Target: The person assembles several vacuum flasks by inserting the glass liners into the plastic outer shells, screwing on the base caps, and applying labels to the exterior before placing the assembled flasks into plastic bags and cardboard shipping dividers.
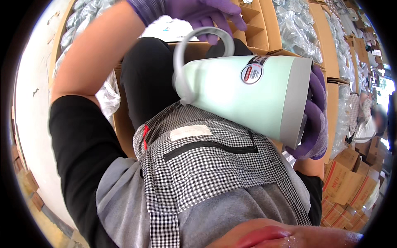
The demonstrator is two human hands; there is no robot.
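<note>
A mint-green insulated jug [231, 97] lies tilted on its side across my lap, its narrow end to the left. A grey band rings its base, and a round sticker [252, 73] sits on its side. My right hand [316, 115], in a purple glove, is wrapped round the grey base and supports it. At the narrow end a grey loop handle [178, 62] stands up, blurred. My left hand [202, 14], gloved in purple too, is just beyond the loop with fingers stretched out; whether they touch it I cannot tell.
Ahead stands an open carton with cardboard dividers [250, 25]. Clear plastic-wrapped items fill a carton [295, 31] at the far right and another [84, 18] at the far left. Stacked brown boxes [343, 175] and a person [370, 120] are off to the right.
</note>
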